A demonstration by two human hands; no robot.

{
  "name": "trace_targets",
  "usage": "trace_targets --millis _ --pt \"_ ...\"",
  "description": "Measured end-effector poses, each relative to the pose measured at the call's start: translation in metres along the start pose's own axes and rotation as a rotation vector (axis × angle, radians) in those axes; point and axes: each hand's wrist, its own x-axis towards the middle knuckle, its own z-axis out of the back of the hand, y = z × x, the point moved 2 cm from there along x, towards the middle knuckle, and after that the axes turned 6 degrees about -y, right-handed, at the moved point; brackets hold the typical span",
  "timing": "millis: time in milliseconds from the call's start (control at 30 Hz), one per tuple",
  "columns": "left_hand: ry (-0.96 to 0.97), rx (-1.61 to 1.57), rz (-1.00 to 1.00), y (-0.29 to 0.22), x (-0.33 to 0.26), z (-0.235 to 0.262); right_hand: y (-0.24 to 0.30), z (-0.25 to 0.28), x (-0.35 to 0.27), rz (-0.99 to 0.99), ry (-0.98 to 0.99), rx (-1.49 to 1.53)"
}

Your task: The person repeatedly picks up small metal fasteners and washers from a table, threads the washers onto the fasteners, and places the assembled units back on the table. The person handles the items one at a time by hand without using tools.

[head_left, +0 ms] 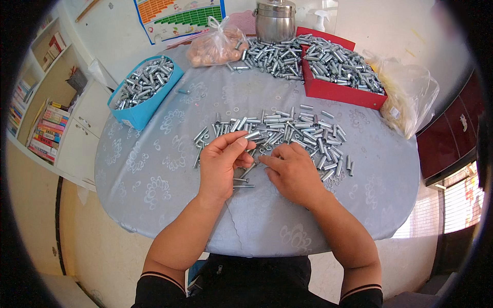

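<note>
My left hand (224, 163) is raised over the near left side of a loose pile of metal sleeves and bolts (308, 126). Its thumb and index finger pinch a short silvery metal sleeve (252, 135), and the other fingers curl inward. Close on the right, my right hand (296, 172) reaches down to the near edge of the pile, its fingers bent and their tips close together. Whatever lies under those fingertips is hidden or too small to name. A few long bolts (244, 186) lie on the cloth between my wrists. Small washers (236, 109) are scattered at the pile's far edge.
A blue bin (170, 84) of metal parts stands at the left, a red box (341, 93) of them at the back right. Between these are a heaped pile (277, 56), a tied plastic bag (215, 47) and a steel canister (276, 23). Another plastic bag (411, 100) sits at the right edge.
</note>
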Motion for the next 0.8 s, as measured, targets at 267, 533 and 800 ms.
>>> trace_targets --millis 267,533,800 --pt "0.009 -0.003 0.007 0.001 0.0 0.001 -0.002 -0.005 0.001 0.004 0.042 -0.034" --pt "0.073 0.056 0.043 0.003 -0.001 -0.001 -0.008 0.003 0.001 -0.281 -0.166 0.295" --pt "0.178 0.134 0.065 0.004 -0.008 -0.009 -0.02 0.01 -0.003 -0.666 -0.285 0.866"
